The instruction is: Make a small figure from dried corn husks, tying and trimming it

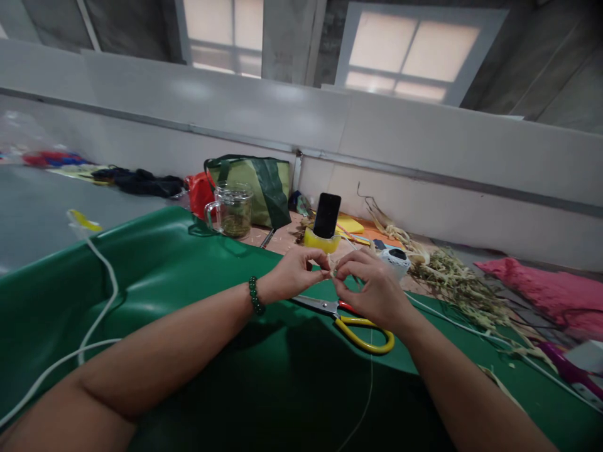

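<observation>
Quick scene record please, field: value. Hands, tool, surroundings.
left_hand: left hand, fingertips pinching a small pale piece
right_hand: right hand, fingertips at the same piece
wrist: green bead bracelet, left
tool: scissors with red and yellow handles, lying below the hands, not held
surface: green sheet
behind_hands: phone, screen dark, standing at a yellow tape roll
back_left: glass mug in front of a green bag
right: dried plant stems
unclear: what the piece is

Pinkish tabletop [282, 242], near part covered by green sheet [207, 370]; on sheet, scissors [326, 306] under right hand [372, 285]; on tabletop, glass mug [235, 216] and green bag [264, 191] beyond left hand [301, 271], yellow tape roll [316, 242] just beyond both hands; dried stalks [456, 282] right of right hand
</observation>
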`<state>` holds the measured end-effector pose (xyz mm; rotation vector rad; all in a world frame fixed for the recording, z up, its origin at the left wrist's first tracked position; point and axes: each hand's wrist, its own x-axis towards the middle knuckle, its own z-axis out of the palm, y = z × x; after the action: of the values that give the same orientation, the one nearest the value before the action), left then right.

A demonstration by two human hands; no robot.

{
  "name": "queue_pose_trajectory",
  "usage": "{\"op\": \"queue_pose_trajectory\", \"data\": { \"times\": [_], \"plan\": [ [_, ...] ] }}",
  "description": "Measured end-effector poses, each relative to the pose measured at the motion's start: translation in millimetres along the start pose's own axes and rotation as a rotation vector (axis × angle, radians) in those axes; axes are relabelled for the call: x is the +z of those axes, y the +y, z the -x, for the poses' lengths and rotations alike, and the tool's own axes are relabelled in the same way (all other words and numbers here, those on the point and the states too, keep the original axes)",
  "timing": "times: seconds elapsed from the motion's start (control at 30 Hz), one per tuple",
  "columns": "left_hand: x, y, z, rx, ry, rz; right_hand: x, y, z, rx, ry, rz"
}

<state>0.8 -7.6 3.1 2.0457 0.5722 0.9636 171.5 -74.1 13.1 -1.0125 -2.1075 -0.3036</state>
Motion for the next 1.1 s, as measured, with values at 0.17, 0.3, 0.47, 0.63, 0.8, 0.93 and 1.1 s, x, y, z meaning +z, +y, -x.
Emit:
{"op": "queue_pose_trajectory", "data": {
  "times": [0.17, 0.3, 0.47, 0.63, 0.8, 0.93, 1.1],
  "plan": [
    [-2.0, -6.1, -1.7, -0.027, -0.067, 0.137, 0.4, -1.5, -0.3, -0.037, -0.040, 0.009],
    [-6.1, -7.2, -2.6, -0.145, -0.199, 0.250, 0.7, 1.9, 0.5, -0.046, -0.065, 0.066],
    [-5.8, 1.7, 0.1, -0.154, -0.247, 0.272, -0.1, 4.3, -0.1, -0.098, -0.060, 0.124],
    [-4.7, 2.1, 0.8, -0.124, -0.143, 0.143, -5.5, 2.1, -1.0, -0.098, -0.061, 0.041],
    [-4.4, -2.1, 0.9, -0.078, -0.104, 0.064, -15.5, 3.1, -2.9, 0.294, -0.040, -0.331],
    [-2.4, -4.3, 1.0, -0.080, -0.103, 0.081, -9.5, 5.9, -2.4, 0.354, -0.090, -0.369],
    [-2.8, -7.2, -1.0, -0.050, -0.022, 0.157, -1.1, 9.3, -0.1, 0.285, -0.093, -0.163]
  ]
}}
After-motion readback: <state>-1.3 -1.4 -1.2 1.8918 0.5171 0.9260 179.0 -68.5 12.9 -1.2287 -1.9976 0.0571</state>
